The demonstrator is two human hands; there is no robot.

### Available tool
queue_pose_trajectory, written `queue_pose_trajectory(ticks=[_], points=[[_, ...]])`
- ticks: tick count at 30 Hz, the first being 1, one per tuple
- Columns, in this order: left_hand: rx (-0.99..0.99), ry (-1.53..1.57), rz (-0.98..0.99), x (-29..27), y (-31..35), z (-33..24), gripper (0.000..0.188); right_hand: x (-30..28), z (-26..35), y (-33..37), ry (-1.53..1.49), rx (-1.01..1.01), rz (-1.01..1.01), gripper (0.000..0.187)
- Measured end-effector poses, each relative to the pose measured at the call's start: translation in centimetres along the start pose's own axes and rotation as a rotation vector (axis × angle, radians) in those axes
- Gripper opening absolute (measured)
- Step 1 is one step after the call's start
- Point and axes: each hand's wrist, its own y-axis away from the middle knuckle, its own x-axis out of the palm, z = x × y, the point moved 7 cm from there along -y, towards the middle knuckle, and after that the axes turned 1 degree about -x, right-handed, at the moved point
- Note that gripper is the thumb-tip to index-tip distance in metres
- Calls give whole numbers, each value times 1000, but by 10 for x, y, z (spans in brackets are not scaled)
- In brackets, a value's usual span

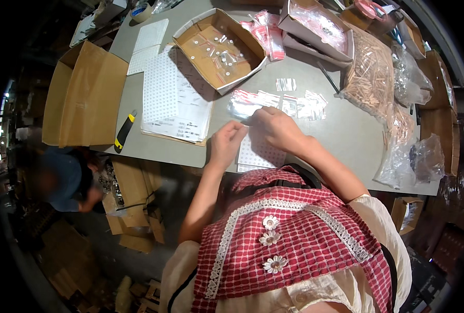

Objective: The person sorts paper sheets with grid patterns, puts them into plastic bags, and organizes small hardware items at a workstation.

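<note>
My left hand (225, 145) and my right hand (278, 128) meet at the table's near side, fingertips pinched close together. Whatever lies between the fingers is too small or hidden to make out. Under them is a white sheet of small printed round labels (261, 152), its upper edge reaching the fingertips. Just beyond, a pile of small clear zip bags (244, 106) with red strips lies on the grey table (347, 141). More small bags (310, 105) are spread to the right of the pile, with a short row of bags (286, 84) farther back.
A shallow cardboard box (221, 44) holds loose small bags and white pieces. Label sheets (161, 86) and a yellow-black utility knife (125, 131) lie left, beside a large carton (88, 96). A large bag of wooden pegs (368, 73) and a pen (328, 76) lie right. Another person (65, 177) bends at far left.
</note>
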Motion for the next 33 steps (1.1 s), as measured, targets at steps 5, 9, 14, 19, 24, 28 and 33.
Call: queue_pose_trajectory(ticks=[5, 9, 14, 19, 24, 28, 33], points=[[6, -61, 21, 0, -2, 5, 9, 8, 19, -2, 252, -134, 3, 30], [16, 29, 18, 0, -4, 11, 9, 11, 32, 3, 407, -232, 14, 26], [-38, 107, 60, 1, -5, 9, 14, -3, 15, 10, 256, -175, -73, 22], [-28, 96, 36, 3, -4, 8, 17, -34, -73, -1, -88, 360, -150, 18], [-52, 72, 51, 3, -5, 10, 17, -25, -77, -9, 65, 243, -149, 16], [-22, 43, 26, 2, -5, 14, 17, -29, -71, -8, 305, 280, -136, 18], [-7, 6, 22, 1, -4, 8, 17, -50, -68, -7, 347, 252, -151, 20]])
